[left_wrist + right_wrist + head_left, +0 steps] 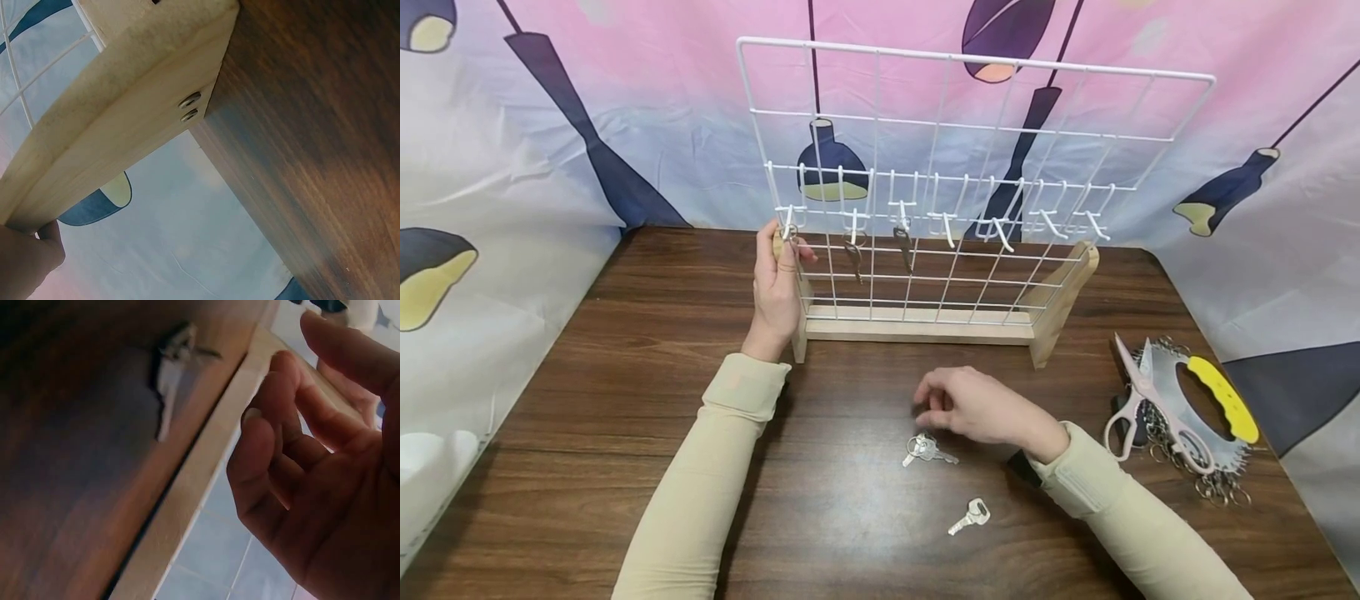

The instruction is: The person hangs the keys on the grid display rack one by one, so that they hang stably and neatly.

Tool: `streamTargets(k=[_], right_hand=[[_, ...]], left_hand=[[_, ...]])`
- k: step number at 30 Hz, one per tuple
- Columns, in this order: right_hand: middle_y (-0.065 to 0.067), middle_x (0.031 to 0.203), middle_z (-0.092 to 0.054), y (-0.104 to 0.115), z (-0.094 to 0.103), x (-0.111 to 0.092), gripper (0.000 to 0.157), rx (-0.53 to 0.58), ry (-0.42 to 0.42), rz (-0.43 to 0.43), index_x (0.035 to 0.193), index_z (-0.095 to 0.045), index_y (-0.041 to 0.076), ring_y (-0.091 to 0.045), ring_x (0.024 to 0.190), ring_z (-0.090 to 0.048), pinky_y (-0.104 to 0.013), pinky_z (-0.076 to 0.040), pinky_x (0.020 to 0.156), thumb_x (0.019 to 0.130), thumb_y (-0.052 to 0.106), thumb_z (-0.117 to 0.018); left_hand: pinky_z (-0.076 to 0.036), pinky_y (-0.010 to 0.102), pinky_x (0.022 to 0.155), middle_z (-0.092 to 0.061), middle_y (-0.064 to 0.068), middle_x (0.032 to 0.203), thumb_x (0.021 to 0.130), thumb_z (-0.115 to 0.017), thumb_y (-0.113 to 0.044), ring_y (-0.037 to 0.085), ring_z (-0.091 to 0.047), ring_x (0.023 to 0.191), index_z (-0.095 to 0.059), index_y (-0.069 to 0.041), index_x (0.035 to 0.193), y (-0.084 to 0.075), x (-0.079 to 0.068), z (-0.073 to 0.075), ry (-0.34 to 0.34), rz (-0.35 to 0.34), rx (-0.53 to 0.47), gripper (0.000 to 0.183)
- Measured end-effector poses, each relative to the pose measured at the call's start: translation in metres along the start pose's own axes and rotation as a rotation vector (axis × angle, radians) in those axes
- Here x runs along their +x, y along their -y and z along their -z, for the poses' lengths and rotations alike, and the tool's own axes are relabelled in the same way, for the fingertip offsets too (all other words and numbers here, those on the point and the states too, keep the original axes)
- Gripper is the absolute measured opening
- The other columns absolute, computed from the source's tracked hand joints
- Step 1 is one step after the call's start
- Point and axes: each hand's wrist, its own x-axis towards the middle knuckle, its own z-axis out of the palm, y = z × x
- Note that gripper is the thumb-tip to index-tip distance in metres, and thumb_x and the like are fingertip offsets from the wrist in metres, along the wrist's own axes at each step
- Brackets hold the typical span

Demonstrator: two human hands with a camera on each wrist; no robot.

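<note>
My left hand [777, 292] grips the upper end of the wooden side piece [125, 119] of a rack with a white wire grid [970, 58]. White hooks hang in a row across the grid. A key [854, 260] hangs from the second hook from the left and another key [903, 246] from the third; a ring shows at the first, beside my left fingers. Loosely bent and holding nothing, my right hand [981, 404] hovers just above a small bunch of silver keys [927, 448] on the table. Nearer me lies a single silver key [973, 514].
At the right lie pink-handled scissors [1142, 387] over a toothed metal loop with a yellow grip [1225, 400] and several small key rings [1213, 492]. The rack's wooden base bar [917, 333] rests on the brown table [647, 350]. A patterned cloth [685, 150] hangs behind.
</note>
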Motion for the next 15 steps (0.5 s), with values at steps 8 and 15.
streamTargets(k=[8,15], right_hand=[[0.008,0.084,-0.05,0.005,-0.021,-0.002,0.031,-0.25,0.085,0.011,0.101,-0.065,0.02,-0.006,0.073,-0.048,-0.026,-0.044,0.063,0.081,0.042,-0.077],[0.009,0.085,-0.047,0.006,-0.026,-0.002,0.023,-0.259,0.093,0.038,0.087,-0.062,0.023,-0.007,0.073,-0.047,-0.025,-0.043,0.063,0.081,0.04,-0.077]], left_hand=[[-0.05,0.038,0.083,-0.049,0.023,0.091,0.103,-0.033,-0.009,0.016,-0.056,0.083,-0.037,0.016,0.126,0.001,0.0,0.0,0.006,-0.002,0.019,0.034],[-0.05,0.039,0.085,-0.049,0.024,0.09,0.103,-0.033,-0.009,0.018,-0.056,0.082,-0.04,0.011,0.126,0.001,0.001,0.001,0.005,-0.001,0.024,0.031]])
